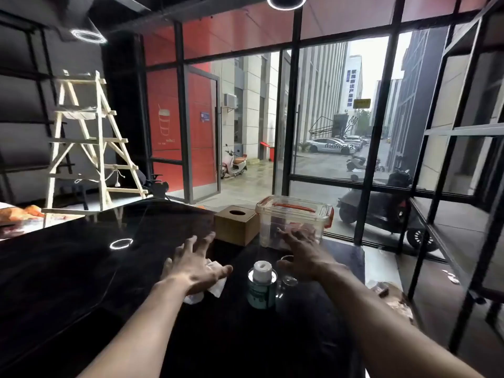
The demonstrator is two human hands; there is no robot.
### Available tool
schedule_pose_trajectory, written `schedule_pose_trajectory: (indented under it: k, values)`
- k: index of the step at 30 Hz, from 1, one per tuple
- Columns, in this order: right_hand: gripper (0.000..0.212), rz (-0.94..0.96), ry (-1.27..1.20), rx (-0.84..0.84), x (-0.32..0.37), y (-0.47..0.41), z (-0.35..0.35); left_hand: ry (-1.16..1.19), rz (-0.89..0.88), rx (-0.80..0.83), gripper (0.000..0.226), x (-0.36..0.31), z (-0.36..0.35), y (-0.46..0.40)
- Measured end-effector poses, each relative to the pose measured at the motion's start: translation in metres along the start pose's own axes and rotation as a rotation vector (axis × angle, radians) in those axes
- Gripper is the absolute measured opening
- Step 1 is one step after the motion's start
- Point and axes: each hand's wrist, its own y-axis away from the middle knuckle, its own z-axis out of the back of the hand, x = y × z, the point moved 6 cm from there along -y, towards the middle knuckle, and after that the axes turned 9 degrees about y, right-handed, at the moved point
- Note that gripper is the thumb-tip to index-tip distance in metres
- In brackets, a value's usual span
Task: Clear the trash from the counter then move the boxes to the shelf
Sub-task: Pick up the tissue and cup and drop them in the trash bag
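Observation:
A crumpled white tissue (216,286) lies on the glossy black counter (81,268), partly hidden under my left hand (192,264), which hovers over it with fingers spread. Behind it stands a brown wooden tissue box (236,225). To its right sits a clear plastic storage box (293,221) with an orange-clipped lid. My right hand (302,251) reaches toward the clear box's front, fingers apart, holding nothing. A small bottle (261,287) with a white cap and green label stands between my arms.
A small clear glass (287,279) stands under my right wrist, next to the bottle. A black metal shelf frame (463,132) rises on the right. A wooden ladder rack (90,140) stands at the left. A bin with trash (392,298) shows beyond the counter's right edge.

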Motion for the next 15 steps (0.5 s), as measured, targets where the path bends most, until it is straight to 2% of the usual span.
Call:
schedule_pose_trajectory:
  k: [3,6,12,15]
  values:
    - [0.086,-0.018,0.025,0.124,-0.007,-0.003,-0.021,-0.017,0.064,0.121,0.099,0.010,-0.016,0.003]
    - [0.082,-0.030,0.006,0.182,-0.009,0.000,-0.036,-0.062,0.070,0.121,0.090,0.018,-0.027,0.005]
    - [0.057,-0.027,-0.050,0.042,-0.009,0.004,-0.031,-0.074,-0.002,-0.053,0.038,0.010,-0.025,0.010]
    - [0.053,-0.043,-0.117,-0.082,-0.007,0.006,-0.013,-0.013,0.009,-0.112,0.027,0.012,-0.020,0.011]
